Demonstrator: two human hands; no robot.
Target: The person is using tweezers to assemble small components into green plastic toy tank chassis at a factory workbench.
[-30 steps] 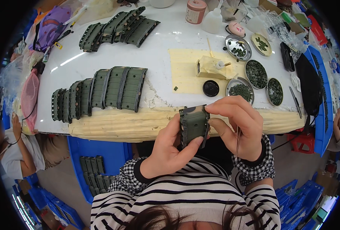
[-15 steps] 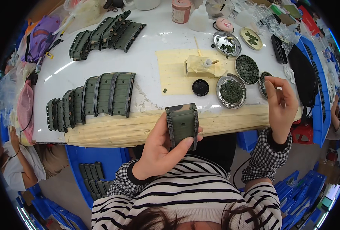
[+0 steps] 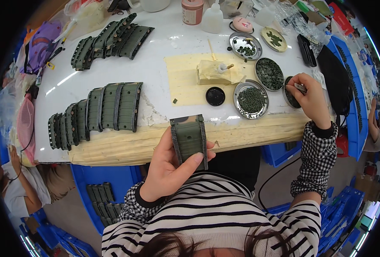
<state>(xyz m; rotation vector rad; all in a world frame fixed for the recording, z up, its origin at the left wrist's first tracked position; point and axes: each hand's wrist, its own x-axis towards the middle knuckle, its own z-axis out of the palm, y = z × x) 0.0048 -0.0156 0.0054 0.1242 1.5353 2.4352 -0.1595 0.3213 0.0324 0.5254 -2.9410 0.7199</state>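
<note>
Head view: a curved green panel (image 3: 189,137) held upright over the near edge of the table (image 3: 155,60). The left hand (image 3: 168,171) grips it from 7 o'clock, thumb on the lower front face, fingers wrapped behind and showing past the 4 o'clock edge. At 2 o'clock from the panel, the right hand (image 3: 310,96) is closed on a slim metal tool (image 3: 300,88), probably tweezers, over the small dish (image 3: 284,96); the tip's contact cannot be told. A steel dish (image 3: 250,117) of green bits lies between the two hands; a row of similar panels (image 3: 108,107) stands at 10 o'clock.

Handling, as judged: the panel should be light and fairly stiff, its plain face perhaps a little slick. The ribbed bands down both sides may be its more delicate parts, so the safest hold is thumb on the lower plain face, fingers on the back.

Markings: no lettering can be made out on the panel. At 12 o'clock, a pink canister (image 3: 192,11) bears a pale label, its print too small to read.
</note>
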